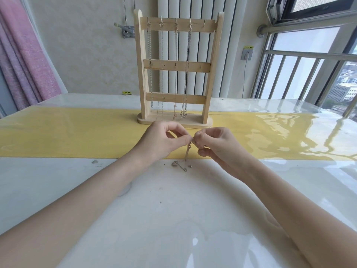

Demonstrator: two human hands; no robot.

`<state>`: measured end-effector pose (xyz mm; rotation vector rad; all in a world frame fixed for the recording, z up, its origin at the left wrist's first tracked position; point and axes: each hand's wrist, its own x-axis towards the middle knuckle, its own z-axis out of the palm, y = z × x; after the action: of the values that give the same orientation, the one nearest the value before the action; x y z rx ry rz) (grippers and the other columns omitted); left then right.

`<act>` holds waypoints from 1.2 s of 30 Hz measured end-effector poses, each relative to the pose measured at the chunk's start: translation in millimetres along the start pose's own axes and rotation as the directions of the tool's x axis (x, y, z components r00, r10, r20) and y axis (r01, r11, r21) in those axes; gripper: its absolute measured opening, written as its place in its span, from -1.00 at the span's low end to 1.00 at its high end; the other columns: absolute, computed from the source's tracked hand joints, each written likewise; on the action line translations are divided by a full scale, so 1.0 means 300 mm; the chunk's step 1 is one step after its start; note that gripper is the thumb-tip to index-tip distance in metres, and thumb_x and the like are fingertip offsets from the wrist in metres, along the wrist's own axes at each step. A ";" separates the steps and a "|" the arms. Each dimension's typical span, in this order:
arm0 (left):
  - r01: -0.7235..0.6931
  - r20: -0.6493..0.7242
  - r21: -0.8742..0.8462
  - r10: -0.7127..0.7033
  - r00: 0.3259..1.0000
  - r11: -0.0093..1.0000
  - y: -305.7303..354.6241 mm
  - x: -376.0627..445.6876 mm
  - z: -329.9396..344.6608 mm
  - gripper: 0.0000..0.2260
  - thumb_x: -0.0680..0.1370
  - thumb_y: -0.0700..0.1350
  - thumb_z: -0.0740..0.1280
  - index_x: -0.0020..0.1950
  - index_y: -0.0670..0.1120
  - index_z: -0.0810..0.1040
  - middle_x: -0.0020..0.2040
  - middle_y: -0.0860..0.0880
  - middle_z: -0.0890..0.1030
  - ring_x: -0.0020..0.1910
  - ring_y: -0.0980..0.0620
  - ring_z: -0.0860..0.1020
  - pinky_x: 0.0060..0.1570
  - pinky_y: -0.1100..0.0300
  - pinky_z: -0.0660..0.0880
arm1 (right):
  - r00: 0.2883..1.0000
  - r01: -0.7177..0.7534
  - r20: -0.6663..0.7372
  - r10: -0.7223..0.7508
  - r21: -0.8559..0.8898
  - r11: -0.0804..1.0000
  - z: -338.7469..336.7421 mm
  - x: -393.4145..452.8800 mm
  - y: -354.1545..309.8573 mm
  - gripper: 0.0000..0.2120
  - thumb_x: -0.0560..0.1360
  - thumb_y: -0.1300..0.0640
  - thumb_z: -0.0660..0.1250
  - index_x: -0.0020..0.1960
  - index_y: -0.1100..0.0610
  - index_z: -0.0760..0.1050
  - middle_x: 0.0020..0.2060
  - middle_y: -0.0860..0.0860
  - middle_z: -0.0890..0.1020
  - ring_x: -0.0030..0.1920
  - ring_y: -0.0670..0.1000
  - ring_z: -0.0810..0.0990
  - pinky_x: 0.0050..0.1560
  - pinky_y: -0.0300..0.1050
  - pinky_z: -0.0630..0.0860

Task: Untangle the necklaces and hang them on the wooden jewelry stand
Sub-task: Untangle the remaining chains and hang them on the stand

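Between left hand (161,141) and right hand (214,144): necklace (188,149) pinched.

The jewelry stand (176,66) is pale, unvarnished matt wood, the necklaces (186,151) are thin shiny metal chain, the surface (173,219) is white under a glossy clear film, and its yellow runner (67,132) looks smooth.

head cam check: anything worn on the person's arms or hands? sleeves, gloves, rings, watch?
Nothing worn shows. Both forearms are bare from the frame edge to the wrist: no sleeves, no gloves, no watch or bracelet. The left hand and right hand show no rings on the fingers in view, though some fingers are curled out of sight. No markings or tape visible on either arm.
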<state>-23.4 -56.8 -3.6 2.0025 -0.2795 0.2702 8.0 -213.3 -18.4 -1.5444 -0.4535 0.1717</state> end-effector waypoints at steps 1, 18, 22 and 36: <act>0.010 0.034 0.009 -0.011 0.999 1.000 -0.002 -0.001 0.000 -0.86 0.47 -0.15 0.38 -0.29 -0.02 0.53 -0.57 0.23 0.46 -0.61 0.23 0.33 -0.52 0.40 0.27 | 1.000 0.001 -0.004 -0.001 -0.003 1.000 -0.001 0.000 0.000 -0.70 0.51 0.38 0.23 -0.39 0.21 0.41 -0.42 0.03 0.45 -0.34 0.00 0.35 -0.32 -0.25 0.37; 0.042 0.189 -0.304 0.017 0.982 0.952 -0.009 -0.003 -0.012 -0.84 0.56 -0.21 0.22 -0.23 -0.13 0.42 -0.27 0.01 0.54 -0.39 0.15 0.49 -0.52 0.30 0.39 | 0.983 -0.146 0.160 0.094 0.356 0.923 -0.017 0.002 -0.022 -0.78 0.51 0.43 0.15 -0.19 0.16 0.37 -0.37 0.08 0.49 -0.45 -0.08 0.39 -0.46 -0.30 0.36; -0.057 -0.008 -0.255 0.056 0.998 0.965 -0.020 0.009 -0.008 -0.79 0.54 -0.32 0.23 -0.29 -0.18 0.37 -0.29 -0.07 0.51 -0.49 0.17 0.45 -0.55 0.31 0.39 | 0.991 -0.038 0.134 0.028 0.073 0.997 -0.006 0.000 -0.011 -0.80 0.49 0.44 0.24 -0.23 0.20 0.44 -0.42 0.00 0.50 -0.38 -0.07 0.47 -0.37 -0.31 0.42; -0.018 0.042 -0.122 0.024 0.999 0.992 -0.042 0.008 0.010 -0.79 0.51 -0.32 0.26 -0.30 -0.16 0.34 -0.52 0.03 0.47 -0.59 0.10 0.44 -0.45 0.27 0.43 | 0.970 -0.208 -0.055 0.237 0.318 0.925 -0.036 0.006 -0.014 -0.82 0.45 0.28 0.10 -0.31 0.15 0.34 -0.36 0.03 0.46 -0.35 -0.02 0.38 -0.27 -0.20 0.37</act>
<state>-17.0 -54.2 -14.8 1.8873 -0.3369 0.2178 13.0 -222.7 -13.5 -1.2839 -0.1648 0.3304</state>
